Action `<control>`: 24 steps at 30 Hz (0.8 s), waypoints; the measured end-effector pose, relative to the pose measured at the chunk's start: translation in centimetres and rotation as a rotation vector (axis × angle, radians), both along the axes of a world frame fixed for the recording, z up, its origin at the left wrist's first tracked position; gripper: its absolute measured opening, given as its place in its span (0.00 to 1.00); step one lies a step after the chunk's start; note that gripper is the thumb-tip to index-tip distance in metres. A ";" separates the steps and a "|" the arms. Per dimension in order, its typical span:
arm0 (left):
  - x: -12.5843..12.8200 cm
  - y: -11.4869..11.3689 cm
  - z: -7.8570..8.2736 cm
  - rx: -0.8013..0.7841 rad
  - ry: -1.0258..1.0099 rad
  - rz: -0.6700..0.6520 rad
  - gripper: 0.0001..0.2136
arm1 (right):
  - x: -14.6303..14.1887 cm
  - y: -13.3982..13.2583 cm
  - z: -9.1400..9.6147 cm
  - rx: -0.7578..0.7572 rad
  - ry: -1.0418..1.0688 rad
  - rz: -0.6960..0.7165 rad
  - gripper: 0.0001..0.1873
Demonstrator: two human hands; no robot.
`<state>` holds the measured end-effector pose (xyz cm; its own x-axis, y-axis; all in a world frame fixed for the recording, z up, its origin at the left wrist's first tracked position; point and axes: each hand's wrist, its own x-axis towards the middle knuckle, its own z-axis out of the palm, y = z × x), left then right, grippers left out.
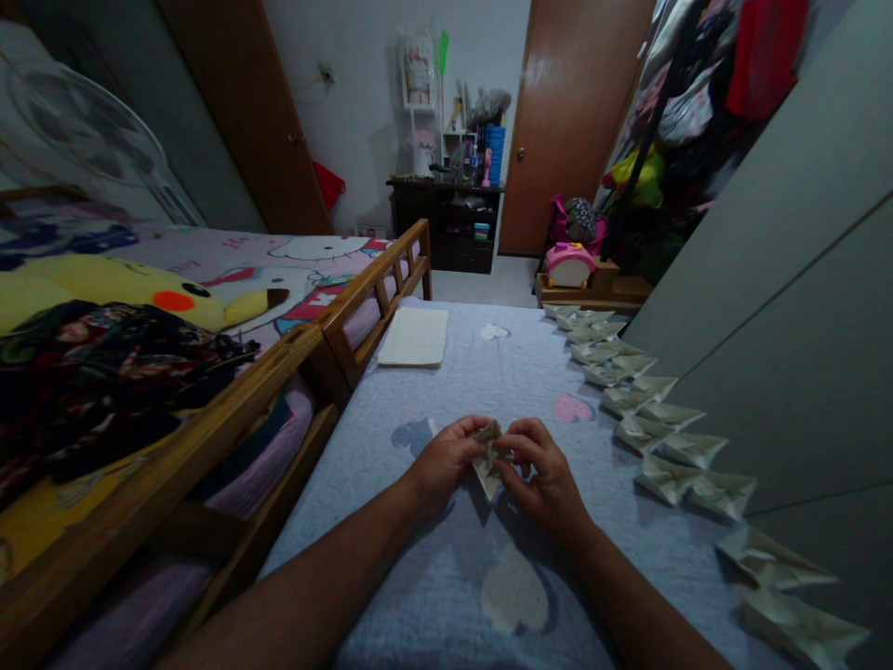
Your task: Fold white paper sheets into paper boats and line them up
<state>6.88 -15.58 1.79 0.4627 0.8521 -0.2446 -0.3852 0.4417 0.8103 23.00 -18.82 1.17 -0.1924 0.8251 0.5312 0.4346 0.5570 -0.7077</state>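
Observation:
My left hand [446,458] and my right hand [544,475] meet over a pale blue quilted bedspread [446,391]. Both pinch a small folded piece of greyish paper [486,458] between fingers and thumbs. The paper's lower tip points down towards me, just above the bedspread. Along the right edge of the bed lies a row of several folded paper shapes [656,423], running from far to near. A stack of flat paper sheets [414,337] lies at the far left of the bedspread.
A wooden bed rail [327,330] borders the left side, with a yellow plush toy [112,284] and dark patterned cloth [98,372] beyond it. A grey wardrobe wall [788,307] stands on the right. A dark dresser [453,223] and a brown door [565,121] are at the far end.

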 end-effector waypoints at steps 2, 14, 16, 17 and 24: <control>-0.1 0.0 -0.1 0.015 0.012 -0.001 0.16 | 0.0 0.0 0.1 -0.014 0.001 0.002 0.09; -0.3 0.0 0.2 0.095 0.222 0.068 0.09 | 0.3 -0.5 0.6 0.009 0.000 0.025 0.14; -0.3 -0.1 0.4 0.098 0.221 0.076 0.09 | 0.5 -0.6 0.5 0.023 -0.035 0.036 0.16; -0.3 -0.1 0.5 0.098 0.222 0.079 0.09 | 0.6 -0.7 0.5 0.024 -0.064 0.048 0.16; -0.3 0.0 0.2 0.080 0.234 0.057 0.09 | 0.8 -0.9 0.3 -0.022 -0.260 0.083 0.12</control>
<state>6.55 -15.58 2.02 0.3521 0.8963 -0.2695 -0.2059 0.3551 0.9119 23.83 -19.75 1.44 -0.3872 0.8116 0.4374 0.5570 0.5840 -0.5905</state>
